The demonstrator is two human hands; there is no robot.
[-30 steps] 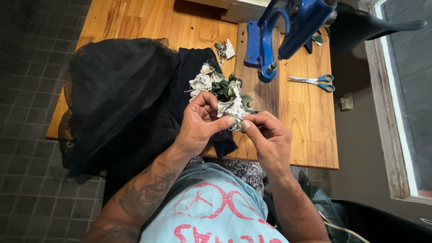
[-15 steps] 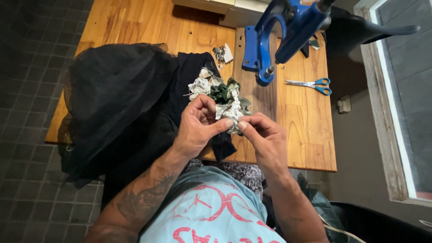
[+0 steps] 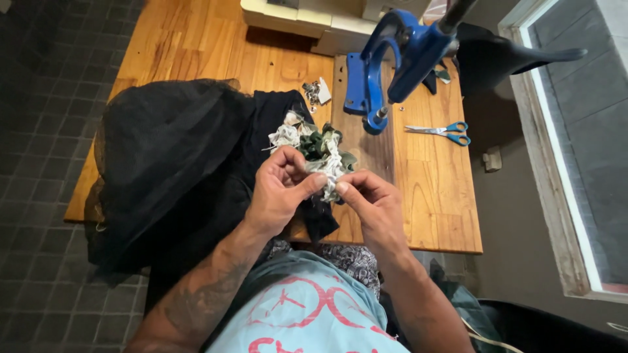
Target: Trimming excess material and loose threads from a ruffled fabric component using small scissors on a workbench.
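My left hand (image 3: 282, 191) and my right hand (image 3: 369, 206) meet over the near edge of a wooden table (image 3: 432, 202). Between their fingertips they pinch a crumpled scrap of white and green patterned cloth (image 3: 328, 171). A small heap of similar cloth pieces (image 3: 307, 136) lies just beyond the hands on a black fabric (image 3: 278, 114). To my left a big mound of black net fabric (image 3: 167, 163) covers the table's left side and hangs over its edge.
A blue hand press (image 3: 392, 62) stands on a wooden board at the back of the table. Blue-handled scissors (image 3: 441, 131) lie to its right. Small metal bits (image 3: 316, 91) sit left of the press. A cream machine (image 3: 307, 19) is at the far edge; a window is on the right.
Both hands stay closed on the cloth scrap and work it between the fingertips. The view has shifted slightly; nothing on the table has moved.
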